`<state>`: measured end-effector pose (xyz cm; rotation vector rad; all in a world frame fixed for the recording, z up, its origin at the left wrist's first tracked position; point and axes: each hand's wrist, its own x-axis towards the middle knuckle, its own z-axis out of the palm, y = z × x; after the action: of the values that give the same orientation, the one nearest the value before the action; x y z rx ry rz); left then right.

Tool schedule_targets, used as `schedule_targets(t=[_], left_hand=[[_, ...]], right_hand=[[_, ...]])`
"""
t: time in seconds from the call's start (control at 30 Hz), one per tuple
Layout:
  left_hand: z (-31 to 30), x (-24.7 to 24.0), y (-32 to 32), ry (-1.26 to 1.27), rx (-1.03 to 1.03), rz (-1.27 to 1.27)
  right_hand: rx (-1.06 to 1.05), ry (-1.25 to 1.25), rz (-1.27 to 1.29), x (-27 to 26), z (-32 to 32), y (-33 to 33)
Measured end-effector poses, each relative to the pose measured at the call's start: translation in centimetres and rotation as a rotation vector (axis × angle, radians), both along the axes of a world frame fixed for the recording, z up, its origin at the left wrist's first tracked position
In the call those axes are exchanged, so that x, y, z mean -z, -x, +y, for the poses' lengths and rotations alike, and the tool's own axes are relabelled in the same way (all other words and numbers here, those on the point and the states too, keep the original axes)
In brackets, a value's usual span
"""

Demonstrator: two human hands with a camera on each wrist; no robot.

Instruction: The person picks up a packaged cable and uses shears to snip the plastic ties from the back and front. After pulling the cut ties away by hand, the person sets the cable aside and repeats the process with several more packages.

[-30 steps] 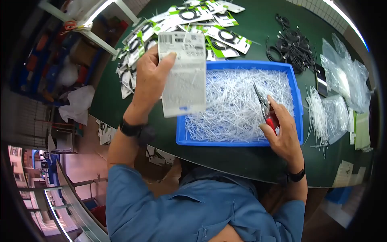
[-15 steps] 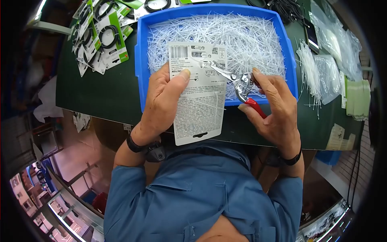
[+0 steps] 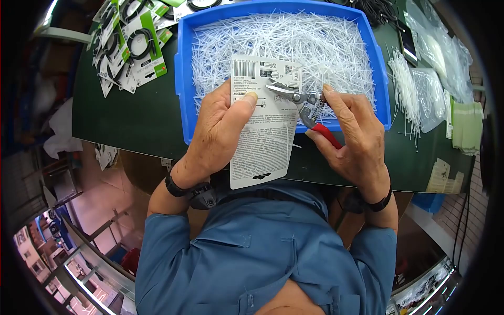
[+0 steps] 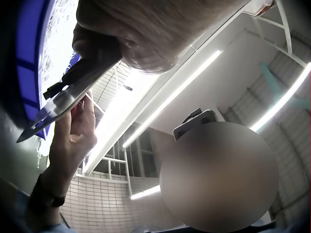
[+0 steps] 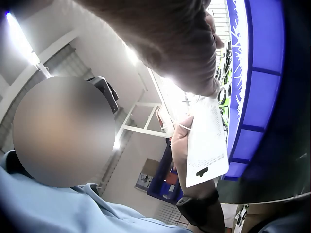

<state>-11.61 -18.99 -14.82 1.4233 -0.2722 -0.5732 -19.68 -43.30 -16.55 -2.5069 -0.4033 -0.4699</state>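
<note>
Pinching the printed card [image 3: 262, 165] near its left edge, the left hand [image 3: 218, 126] has its thumb on the printed side and its other fingers behind, probably so the card stays steady and most of that side lies exposed. The card is held over the near rim of the blue tray [image 3: 382, 84], close to the body, which likely suits both arms. The right hand [image 3: 359, 134] has its fingers clamped on the hand cutters [image 3: 300, 98], thumb against the red grip; their tips lie over the card's upper part, seemingly angled across to meet it. Whether metal touches card cannot be told.

The card is stiff, flat and pale, round-cornered, with a shaped hanging slot. A thin white strip [image 3: 283, 140] crosses it and juts past its right edge. The cutters combine greyish metal, a coiled spring and a smooth coating. Slender, glossy white clippings [image 3: 283, 39] make a tangled bed in the smooth-walled tray, which rests on the dark green worktop [image 3: 126, 123], perhaps placed there to catch scraps.
</note>
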Motion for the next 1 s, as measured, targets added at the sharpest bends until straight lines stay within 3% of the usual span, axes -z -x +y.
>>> schedule_targets(t=[0.23,0.33,0.37,0.63,0.73,1.0], left_hand=[[-0.2,-0.2,-0.2,0.041,-0.009,0.117],[-0.3,-0.1,-0.2,0.032,0.007,0.133],[-0.3,0.0,-0.1,0.023,0.017,0.121],[-0.7,0.3,0.0,-0.022,0.051,0.126],[-0.9,0.4,0.2,-0.021,0.048,0.119],[-2.0,0.4,0.7,-0.005,0.025,0.122]], right_hand=[[0.020,0.025,-0.058,0.2,-0.1,0.2],[-0.034,-0.280,0.228,0.0,-0.4,0.5],[-0.031,-0.281,0.230,-0.1,-0.4,0.5],[0.002,-0.187,0.261,0.1,-0.9,0.9],[0.013,0.007,0.073,0.5,-0.7,0.9],[0.031,-0.029,0.073,1.7,-0.8,1.8]])
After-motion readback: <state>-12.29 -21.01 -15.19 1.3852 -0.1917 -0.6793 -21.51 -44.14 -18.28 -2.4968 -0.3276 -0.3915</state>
